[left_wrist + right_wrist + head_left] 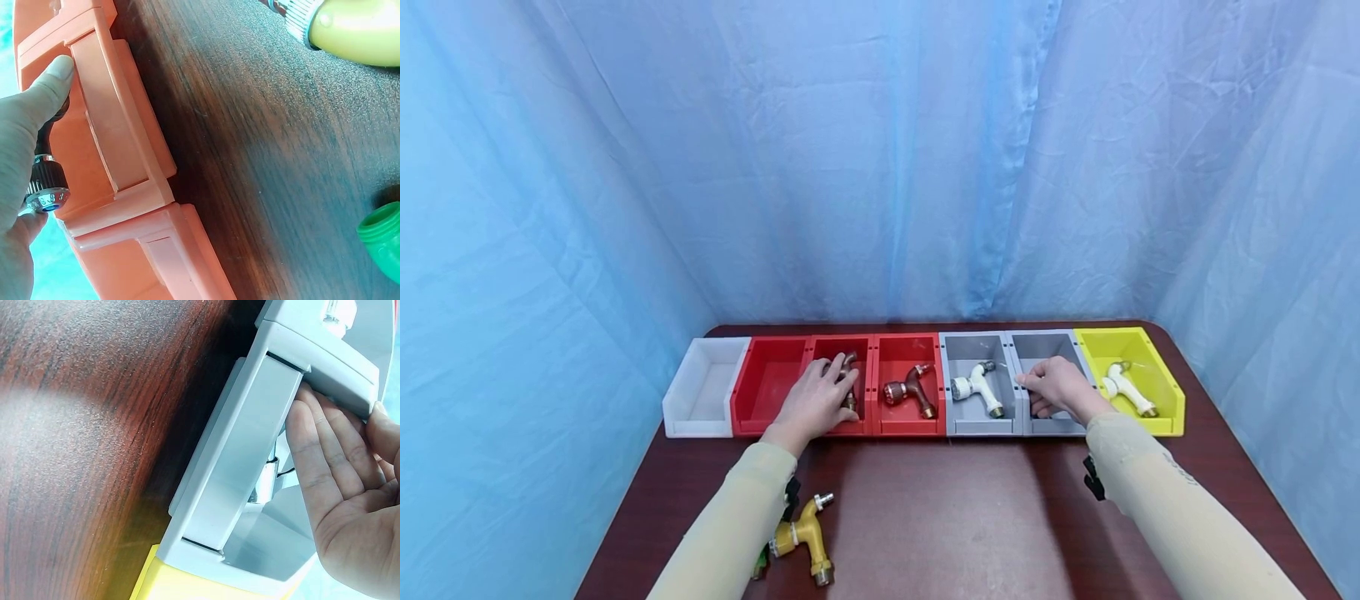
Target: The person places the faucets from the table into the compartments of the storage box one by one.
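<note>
In the head view my left hand (815, 398) reaches into a red bin (833, 428) and grips a dark bronze faucet (851, 401), thumb on one side and fingers on the other. The faucet's ribbed handle (47, 178) shows beneath the palm in the left wrist view. My right hand (1060, 387) pinches the side wall of a grey bin (1054, 427); its thumb lies outside and its fingers reach inside. A shiny metal piece (267, 481) sits in that bin, partly hidden by the fingers in the right wrist view.
Neighbouring bins hold a brown faucet (914, 392), a white faucet (977, 388) and another white one (1127, 389). A white bin (698, 429) ends the row. On the dark table (940, 517) lie a yellow faucet (810, 533) and a green piece (384, 240), partly behind my left sleeve.
</note>
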`<state>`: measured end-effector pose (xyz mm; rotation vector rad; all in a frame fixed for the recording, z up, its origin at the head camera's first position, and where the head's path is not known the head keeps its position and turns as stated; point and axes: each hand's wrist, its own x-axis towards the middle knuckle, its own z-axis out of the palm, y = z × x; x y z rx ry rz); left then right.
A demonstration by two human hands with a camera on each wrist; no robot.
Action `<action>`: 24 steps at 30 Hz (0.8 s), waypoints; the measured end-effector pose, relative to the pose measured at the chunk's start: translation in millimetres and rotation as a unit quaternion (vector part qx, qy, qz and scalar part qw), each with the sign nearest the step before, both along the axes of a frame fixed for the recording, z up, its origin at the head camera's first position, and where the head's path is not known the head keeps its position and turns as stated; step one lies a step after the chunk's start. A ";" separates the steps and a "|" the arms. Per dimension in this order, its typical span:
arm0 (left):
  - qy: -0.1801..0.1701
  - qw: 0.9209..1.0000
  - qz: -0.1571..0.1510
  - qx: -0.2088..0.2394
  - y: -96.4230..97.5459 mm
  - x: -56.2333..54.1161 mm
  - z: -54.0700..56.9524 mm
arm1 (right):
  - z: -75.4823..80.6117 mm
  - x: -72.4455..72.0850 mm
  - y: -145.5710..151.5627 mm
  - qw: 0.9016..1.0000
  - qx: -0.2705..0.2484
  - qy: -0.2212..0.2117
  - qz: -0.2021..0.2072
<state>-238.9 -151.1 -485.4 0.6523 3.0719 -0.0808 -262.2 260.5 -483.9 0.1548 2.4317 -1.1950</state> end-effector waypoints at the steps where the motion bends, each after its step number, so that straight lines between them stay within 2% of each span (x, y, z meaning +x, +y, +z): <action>1: -0.003 1.000 0.002 0.001 0.0 0.1 -0.1 | -0.3 0.1 0.0 1.000 -0.001 0.001 0.001; 10: -0.012 1.000 0.004 0.009 -0.7 -0.4 -2.2 | -2.2 -1.2 1.2 1.000 -0.002 0.006 0.003; 15: -0.033 0.999 0.004 -0.001 -3.2 0.2 -4.9 | -1.7 0.0 1.1 1.000 -0.003 0.006 0.002; 24: -0.024 1.000 -0.013 0.007 -12.7 12.8 -0.3 | 1.5 1.3 -0.2 1.000 0.002 0.003 0.003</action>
